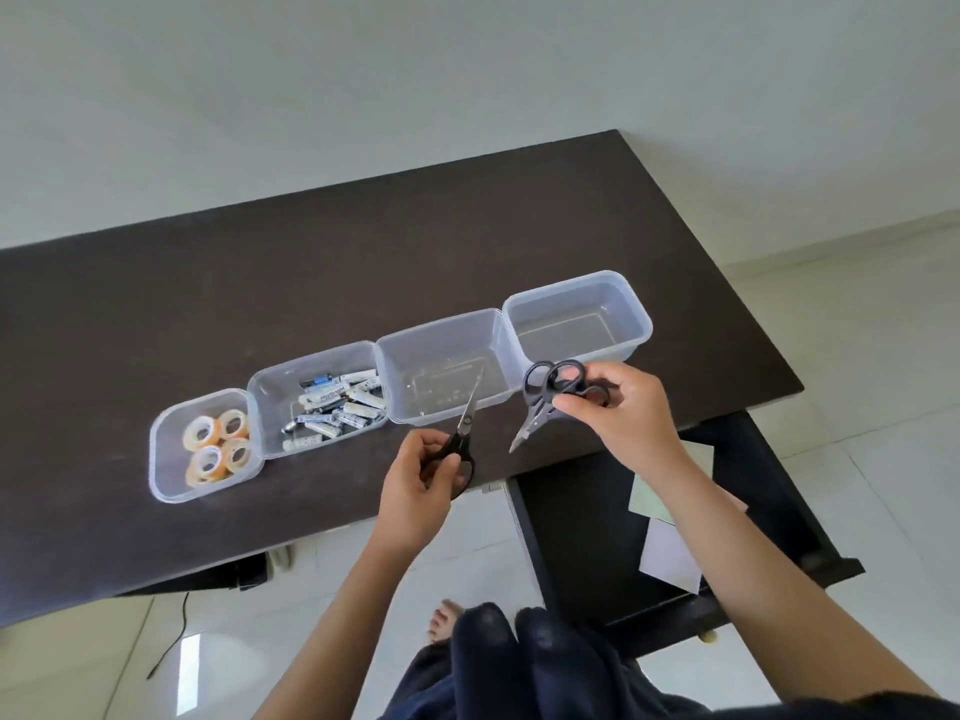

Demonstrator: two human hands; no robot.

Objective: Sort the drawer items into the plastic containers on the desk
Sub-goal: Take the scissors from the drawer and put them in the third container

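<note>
Four clear plastic containers stand in a row on the dark desk (156, 314). The leftmost container (161, 459) holds several tape rolls (218, 444). The second container (260, 392) holds several batteries (337, 407). The third container (498, 356) and the fourth container (639, 314) hold nothing. My left hand (415, 491) grips black-handled scissors (466, 423), blades pointing up over the third container's near wall. My right hand (618, 407) holds a bunch of black-handled scissors (545, 397), blades pointing down-left, just in front of the fourth container.
An open dark drawer (571, 537) juts out under the desk's right end, with sheets of paper (670, 553) inside. A black cable (171, 641) lies on the tiled floor at lower left. My knees and a foot show at the bottom.
</note>
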